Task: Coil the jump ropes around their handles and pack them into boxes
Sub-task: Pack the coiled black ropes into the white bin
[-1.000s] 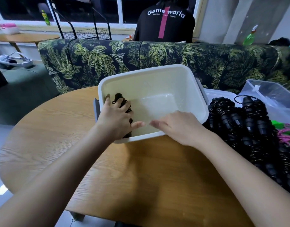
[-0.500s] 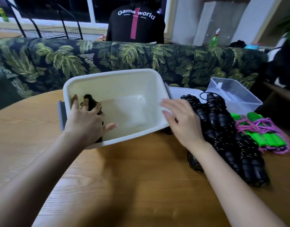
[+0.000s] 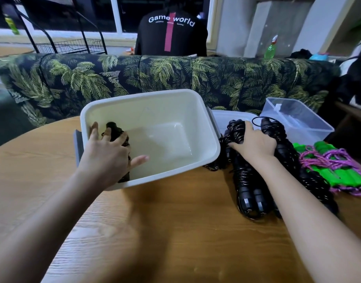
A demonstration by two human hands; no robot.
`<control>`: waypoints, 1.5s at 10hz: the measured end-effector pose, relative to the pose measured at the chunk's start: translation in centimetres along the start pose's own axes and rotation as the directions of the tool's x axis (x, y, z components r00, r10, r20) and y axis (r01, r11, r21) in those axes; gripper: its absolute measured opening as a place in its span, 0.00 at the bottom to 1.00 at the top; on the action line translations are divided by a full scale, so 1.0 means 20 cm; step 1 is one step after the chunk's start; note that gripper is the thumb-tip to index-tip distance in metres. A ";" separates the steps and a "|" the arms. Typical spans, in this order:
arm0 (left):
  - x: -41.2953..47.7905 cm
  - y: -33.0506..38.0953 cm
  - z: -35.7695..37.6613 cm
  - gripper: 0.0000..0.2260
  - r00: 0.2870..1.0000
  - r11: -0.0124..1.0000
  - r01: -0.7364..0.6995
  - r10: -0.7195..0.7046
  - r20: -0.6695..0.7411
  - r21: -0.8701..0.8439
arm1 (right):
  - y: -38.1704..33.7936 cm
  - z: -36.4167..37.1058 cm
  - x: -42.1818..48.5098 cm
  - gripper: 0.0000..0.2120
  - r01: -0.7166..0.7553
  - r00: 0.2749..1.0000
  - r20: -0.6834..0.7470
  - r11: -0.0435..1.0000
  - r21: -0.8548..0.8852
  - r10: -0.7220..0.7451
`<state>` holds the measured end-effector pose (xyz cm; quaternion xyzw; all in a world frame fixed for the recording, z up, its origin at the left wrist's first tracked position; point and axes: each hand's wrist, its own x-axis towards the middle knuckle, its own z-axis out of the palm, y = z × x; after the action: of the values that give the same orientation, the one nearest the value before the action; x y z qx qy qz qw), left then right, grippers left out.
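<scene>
Head view. The left hand (image 3: 108,154) lies with fingers spread on a coiled black jump rope (image 3: 114,129) at the left inner wall of the white tub (image 3: 147,98); it presses rather than clasps. The right hand (image 3: 255,141), well apart from the left, is just right of the tub, with its fingers bent over the far end of a heap of black jump ropes (image 3: 247,190), gripping one bundle.

Handling, as judged: each bundle is light. The handles are rigid and the cord is springy and apt to unwind, so the hold belongs across both handles and the wraps together, never on a loose loop. Cords of neighbouring bundles look entangled, so lifting one may drag others.

The tub's right wall stands between heap and tub floor and must be cleared. Further right of the tub lie green-handled ropes with purple cord (image 3: 338,174) and a clear plastic box (image 3: 298,121). A white lid (image 3: 222,117) sits just beside the tub's right wall. Beyond the tub are a palm-print sofa (image 3: 134,78) and a person in a black shirt (image 3: 171,35). The tub stands on a wooden table (image 3: 175,231)
</scene>
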<state>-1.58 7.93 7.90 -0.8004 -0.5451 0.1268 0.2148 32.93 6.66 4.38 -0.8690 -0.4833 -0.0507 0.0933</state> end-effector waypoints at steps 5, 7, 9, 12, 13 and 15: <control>-0.01 0.00 0.00 0.52 0.998 1.000 -0.024 0.024 -0.055 -0.006 | -0.05 -0.16 -0.17 0.38 0.019 1.000 -0.016 0.112 0.994 -0.023; -0.02 0.01 -0.01 0.53 0.998 1.000 -0.025 0.024 -0.062 -0.009 | -0.33 -0.34 -0.32 0.29 0.064 0.948 -0.072 -0.035 0.997 -0.309; -0.02 -0.01 0.01 0.56 0.990 0.999 -0.037 0.038 -0.137 0.005 | -0.73 -0.25 -0.38 0.28 -0.153 0.801 0.293 0.294 0.943 -0.522; -0.02 -0.01 0.01 0.51 0.993 0.999 -0.028 0.023 -0.112 -0.037 | -0.97 -0.02 -0.30 0.15 -0.311 0.659 0.497 0.397 0.864 -0.565; -0.01 -0.03 0.05 0.51 0.983 0.991 0.018 -0.041 -0.179 -0.129 | -0.97 -0.02 -0.28 0.27 -0.349 0.646 0.517 0.384 0.855 -0.562; 0.16 0.08 0.05 0.31 0.987 0.970 -0.066 0.030 -0.157 -0.234 | -0.94 -0.06 -0.31 0.34 -0.472 0.681 0.570 0.320 0.822 -0.459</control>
<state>0.47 10.60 6.41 -0.8407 -0.5189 0.0040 0.1547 13.77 10.89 6.60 -0.5830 -0.4049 0.5931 0.3800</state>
